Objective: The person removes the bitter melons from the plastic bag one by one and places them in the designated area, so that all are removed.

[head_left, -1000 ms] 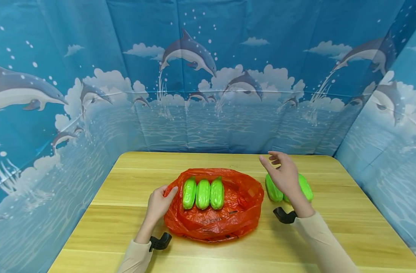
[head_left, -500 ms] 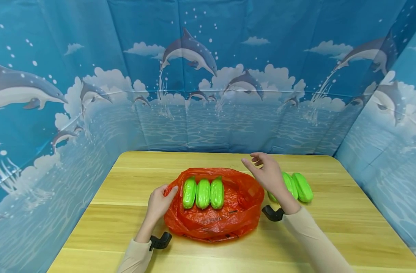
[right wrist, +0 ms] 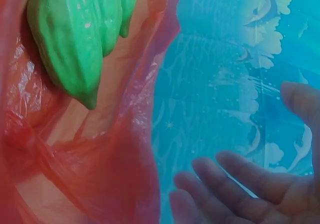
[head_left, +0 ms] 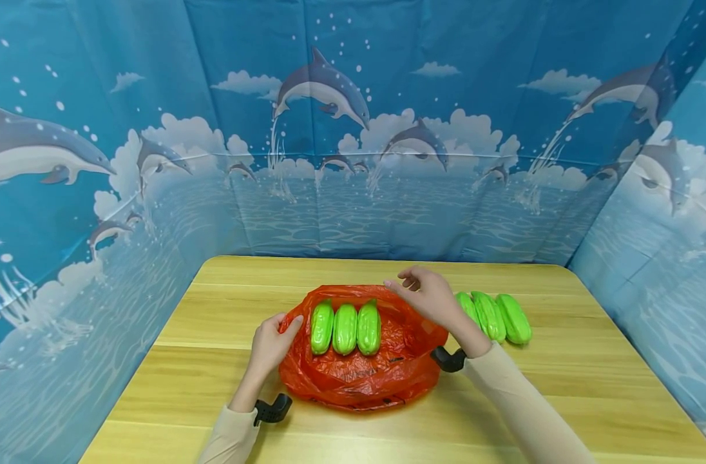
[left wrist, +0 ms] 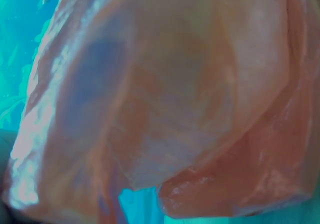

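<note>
A red plastic bag (head_left: 359,386) lies spread wide on the table, its mouth facing up. Inside it, side by side, are 3 bright green ridged vegetables (head_left: 344,330) with pointed tips, like toy bitter melons. My left hand (head_left: 270,348) pinches the bag's left rim, thumb on the inner side. Over the bag's far right rim hovers my right hand (head_left: 434,299), with nothing in it and the fingers loosely bent. The right wrist view shows that hand's fingers (right wrist: 235,184) spread apart beside the red film. Bag film (left wrist: 180,99) fills most of the left wrist view.
To the right of the bag, several more green vegetables (head_left: 512,319) lie in a row, partly behind my right hand. The wooden table (head_left: 196,367) ends at a blue dolphin-print curtain (head_left: 353,219). Black wrist mounts (head_left: 274,410) jut inward from both wrists.
My right hand has moved left, from above the green vegetables on the right to over the bag's right rim, uncovering more of that row. The left hand and bag have stayed put.
</note>
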